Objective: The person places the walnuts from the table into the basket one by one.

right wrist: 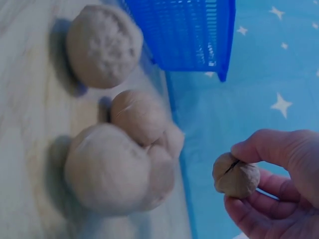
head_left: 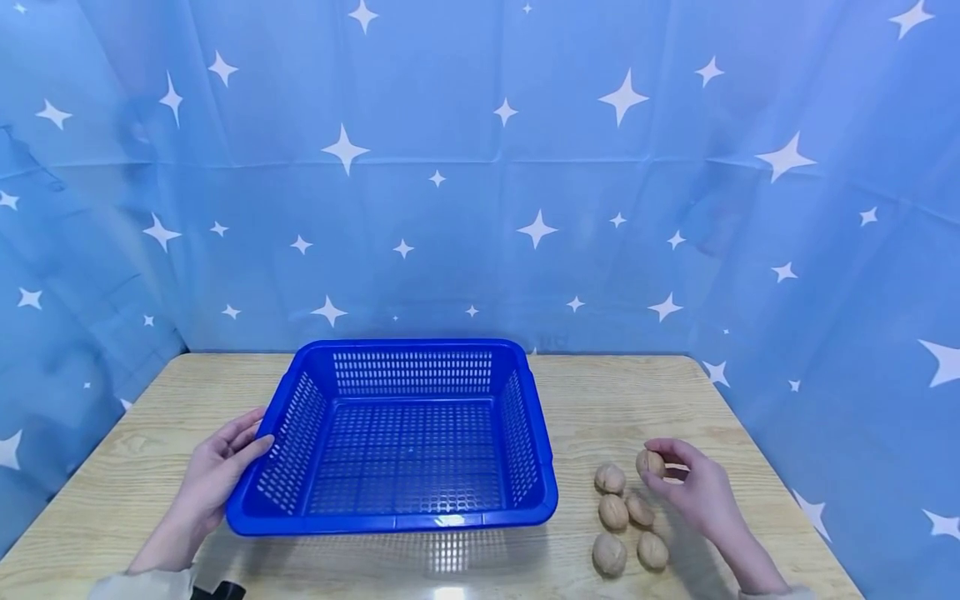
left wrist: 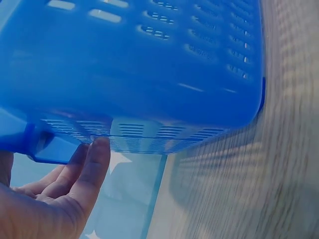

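Note:
A blue plastic basket point(head_left: 405, 523) with perforated walls stands on the table, nothing inside it. My left hand point(head_left: 217, 467) grips its left rim, thumb on top and fingers under the edge. In the left wrist view the fingers point(left wrist: 94, 164) lie against the outside of the basket wall point(left wrist: 124, 79). Between thumb and fingertips my right hand point(head_left: 693, 487) pinches a walnut point(right wrist: 236, 175), held above the table to the right of the basket. A dark crack runs along its shell. Several other walnuts point(head_left: 613, 512) lie grouped just left of and below that hand.
The wooden table point(head_left: 615, 400) has its far edge against a blue curtain point(head_left: 450, 208) with white stars, which also hangs along both sides. A small black object point(head_left: 225, 592) shows at the bottom edge near the left sleeve point(head_left: 146, 585).

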Tool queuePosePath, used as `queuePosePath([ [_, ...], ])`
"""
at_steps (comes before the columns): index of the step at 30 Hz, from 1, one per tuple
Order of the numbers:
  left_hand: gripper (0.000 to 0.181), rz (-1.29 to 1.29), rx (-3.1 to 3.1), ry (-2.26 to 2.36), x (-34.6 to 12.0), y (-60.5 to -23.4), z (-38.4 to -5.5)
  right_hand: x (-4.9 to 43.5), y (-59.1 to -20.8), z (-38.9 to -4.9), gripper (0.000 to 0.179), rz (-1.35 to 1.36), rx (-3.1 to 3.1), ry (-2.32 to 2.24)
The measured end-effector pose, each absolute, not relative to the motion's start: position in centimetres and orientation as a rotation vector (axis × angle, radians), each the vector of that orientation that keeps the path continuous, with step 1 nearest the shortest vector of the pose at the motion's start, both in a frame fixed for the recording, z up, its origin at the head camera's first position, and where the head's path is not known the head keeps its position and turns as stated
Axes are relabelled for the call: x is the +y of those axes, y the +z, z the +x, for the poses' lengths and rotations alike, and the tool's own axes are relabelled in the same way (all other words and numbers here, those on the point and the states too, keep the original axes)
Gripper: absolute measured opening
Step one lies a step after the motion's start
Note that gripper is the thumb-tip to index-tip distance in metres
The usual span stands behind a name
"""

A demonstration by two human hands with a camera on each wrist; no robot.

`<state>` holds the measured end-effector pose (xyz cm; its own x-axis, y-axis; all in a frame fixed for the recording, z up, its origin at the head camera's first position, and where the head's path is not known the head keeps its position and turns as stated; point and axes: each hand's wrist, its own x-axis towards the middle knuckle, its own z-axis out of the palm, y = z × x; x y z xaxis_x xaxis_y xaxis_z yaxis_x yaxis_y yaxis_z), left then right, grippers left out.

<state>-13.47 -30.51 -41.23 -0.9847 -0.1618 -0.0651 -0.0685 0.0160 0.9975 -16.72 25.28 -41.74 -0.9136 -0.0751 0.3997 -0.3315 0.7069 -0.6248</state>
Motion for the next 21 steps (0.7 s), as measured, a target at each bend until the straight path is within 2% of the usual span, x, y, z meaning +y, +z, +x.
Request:
queuePosePath([
  [8, 0.055, 0.251, -2.203, -2.127, -29.0, -41.2, -13.3, 23.7, -39.3, -17.0, 0.034, 0.439, -2.478, 1.039],
  [15, 0.050, 0.261, -2.173, -2.135, -27.8, -41.2, -13.0, 21.8, -37.0, -17.4, 0.036, 0.552, -2.443, 1.082],
  [21, 0.057, 0.268, -2.255, -2.072, -27.1, -41.2, -13.0, 20.0, -35.8, -17.9, 0.037, 0.670, -2.385, 1.139],
])
